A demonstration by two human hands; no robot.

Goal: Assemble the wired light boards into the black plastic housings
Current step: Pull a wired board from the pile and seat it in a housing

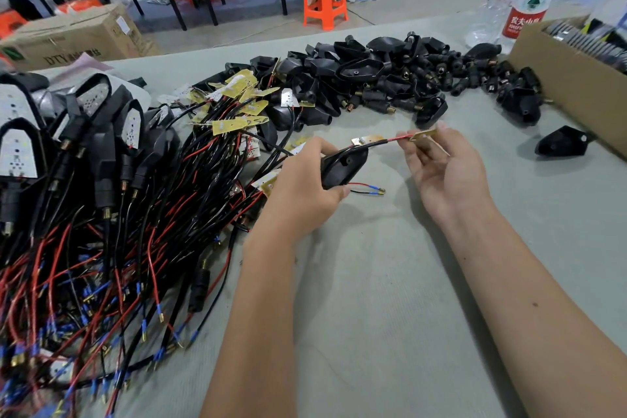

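Note:
My left hand (305,176) grips a black plastic housing (342,164) just above the table. A black and red cable runs out of the housing's top to a small yellow light board (422,136), which my right hand (441,166) pinches between thumb and fingers. A second small board (366,140) hangs on the same cable near the housing. Two thin wires with blue terminals (368,189) stick out under the housing.
A heap of wired boards (234,105) and cables lies at the left, beside finished lights (20,153). Empty black housings (390,78) are piled at the back. A cardboard box (570,85) and water bottles (522,0) stand at the right. One loose housing (559,142) lies near the box.

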